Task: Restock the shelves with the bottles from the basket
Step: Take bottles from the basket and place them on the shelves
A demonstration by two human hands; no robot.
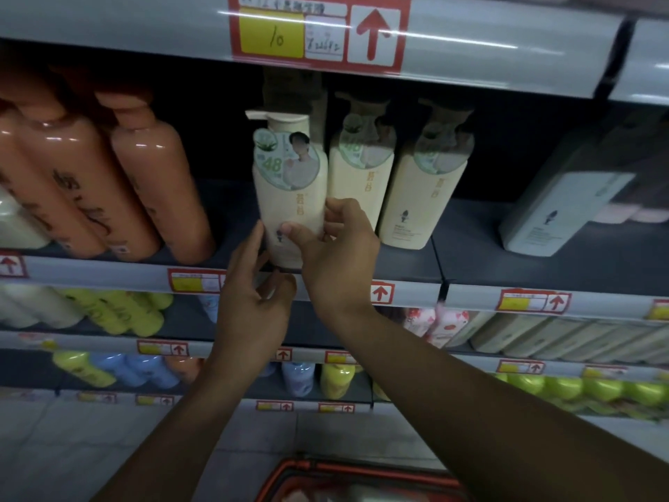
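Note:
A cream pump bottle (289, 182) with a round green tag stands at the front edge of the dark shelf (470, 255). My right hand (336, 255) grips its lower part, thumb across the front and fingers round the right side. My left hand (249, 288) touches the bottle's lower left side and base with relaxed fingers. Two matching cream bottles (362, 175) (423, 190) stand just to the right, further back. The red basket (362, 480) shows at the bottom edge, below my arms; its contents are mostly hidden.
Orange bottles (119, 175) lean in a row on the left of the same shelf. A white box (557, 211) sits at the right. An upper shelf edge with a price label (322, 30) hangs overhead. Lower shelves hold yellow, blue and green bottles.

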